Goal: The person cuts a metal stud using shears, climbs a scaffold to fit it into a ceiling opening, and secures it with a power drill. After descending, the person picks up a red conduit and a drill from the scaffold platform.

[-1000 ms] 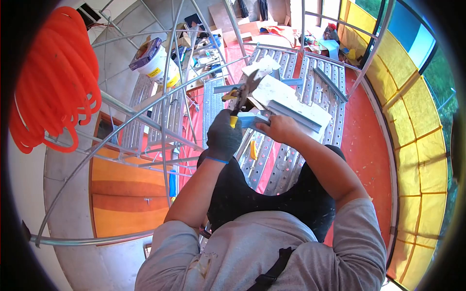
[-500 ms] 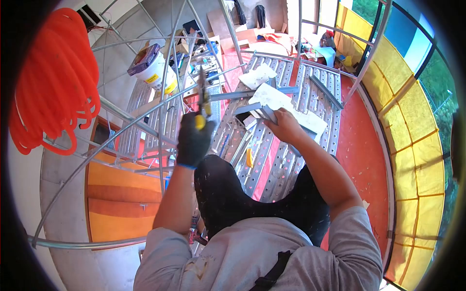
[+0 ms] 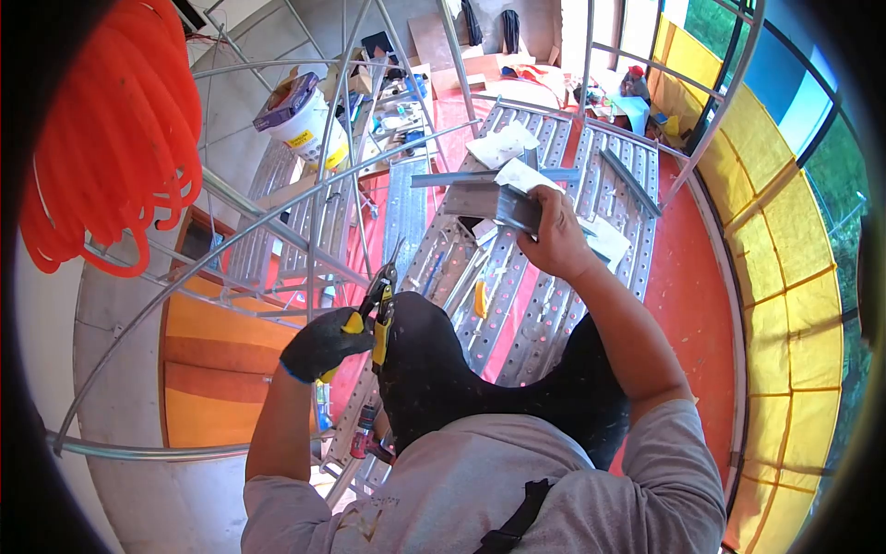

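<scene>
The left hand [image 3: 321, 346], in a dark glove, is closed round the yellow-handled snips [image 3: 381, 295] by the left edge of the perforated metal platform [image 3: 544, 337] — their tips point away from the person. The bare right hand [image 3: 557, 238] grips one end of a bent grey metal channel [image 3: 494, 203], which is held over the middle of the platform. On the platform, white board pieces [image 3: 503, 146] lie beyond and beside the channel, a long metal strip [image 3: 640, 183] lies along its right part, and a yellow tool [image 3: 481, 298] rests on its nearer part. Left of the platform hang coils of orange hose [image 3: 115, 138]; a white bucket [image 3: 309, 134] stands nearer — also left of it.
</scene>
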`<act>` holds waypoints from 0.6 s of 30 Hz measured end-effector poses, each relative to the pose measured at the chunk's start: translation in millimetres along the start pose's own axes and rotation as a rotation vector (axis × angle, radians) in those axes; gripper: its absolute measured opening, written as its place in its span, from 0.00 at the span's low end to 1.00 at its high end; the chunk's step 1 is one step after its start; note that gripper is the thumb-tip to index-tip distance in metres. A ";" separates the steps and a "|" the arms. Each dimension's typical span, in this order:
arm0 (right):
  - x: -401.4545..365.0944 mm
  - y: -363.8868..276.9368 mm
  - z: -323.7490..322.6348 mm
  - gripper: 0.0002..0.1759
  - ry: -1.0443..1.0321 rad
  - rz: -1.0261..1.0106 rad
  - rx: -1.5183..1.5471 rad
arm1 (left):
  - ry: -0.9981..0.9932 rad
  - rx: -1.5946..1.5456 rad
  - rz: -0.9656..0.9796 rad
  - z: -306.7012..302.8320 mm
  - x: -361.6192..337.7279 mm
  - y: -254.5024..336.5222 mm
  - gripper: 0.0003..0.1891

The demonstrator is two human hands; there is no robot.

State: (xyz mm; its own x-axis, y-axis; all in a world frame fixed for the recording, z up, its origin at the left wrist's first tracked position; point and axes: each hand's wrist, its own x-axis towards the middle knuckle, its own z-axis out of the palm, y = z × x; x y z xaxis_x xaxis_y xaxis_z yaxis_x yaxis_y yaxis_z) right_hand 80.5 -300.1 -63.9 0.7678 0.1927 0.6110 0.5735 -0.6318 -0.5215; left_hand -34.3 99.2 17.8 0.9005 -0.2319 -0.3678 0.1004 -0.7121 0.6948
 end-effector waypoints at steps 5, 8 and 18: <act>-0.6 3.6 -1.4 0.38 -0.039 0.106 -0.001 | 0.135 -0.096 0.103 33.7 6.5 -19.5 0.38; -0.9 8.1 -8.4 0.36 -0.050 0.054 -0.144 | 0.137 -0.165 -0.019 48.5 -7.9 13.3 0.46; 3.5 -0.8 -20.2 0.38 -0.042 0.062 -0.105 | 0.194 0.277 -0.059 92.5 -31.0 1.7 0.53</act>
State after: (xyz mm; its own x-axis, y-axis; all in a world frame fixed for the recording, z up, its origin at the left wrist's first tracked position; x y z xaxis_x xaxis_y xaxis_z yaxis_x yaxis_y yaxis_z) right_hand 76.9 -314.1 -49.3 0.8134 0.1805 0.5530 0.4932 -0.7179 -0.4913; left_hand -101.1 43.9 -26.8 0.9630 -0.0732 -0.2592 0.0601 -0.8796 0.4719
